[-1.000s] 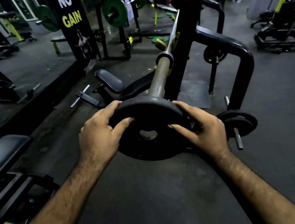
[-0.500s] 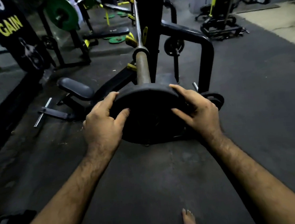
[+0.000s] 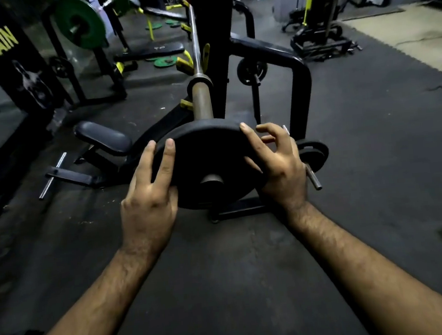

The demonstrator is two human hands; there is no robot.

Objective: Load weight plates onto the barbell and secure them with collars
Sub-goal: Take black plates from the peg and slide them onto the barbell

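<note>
A black weight plate [image 3: 208, 155] sits on the barbell sleeve [image 3: 202, 99], and the sleeve's end pokes out through the plate's centre hole. The barbell runs away from me into the black rack [image 3: 221, 47]. My left hand [image 3: 148, 208] lies on the plate's left side, its fingers stretched flat over the face and rim. My right hand [image 3: 281, 170] holds the right rim with thumb and index finger; its other fingers are lifted off. I see no collar.
Small black plates hang on a storage peg [image 3: 315, 153] just right of my right hand. A curved black frame tube [image 3: 297, 80] stands behind it. A padded bench seat [image 3: 103, 137] lies to the left. A green plate [image 3: 79, 22] sits on another bar at the back left. Dark rubber floor lies below.
The plate has slid onto the sleeve, whose end now shows through the hole. My fingers have straightened and loosened on the rim. The camera has shifted left and closer.
</note>
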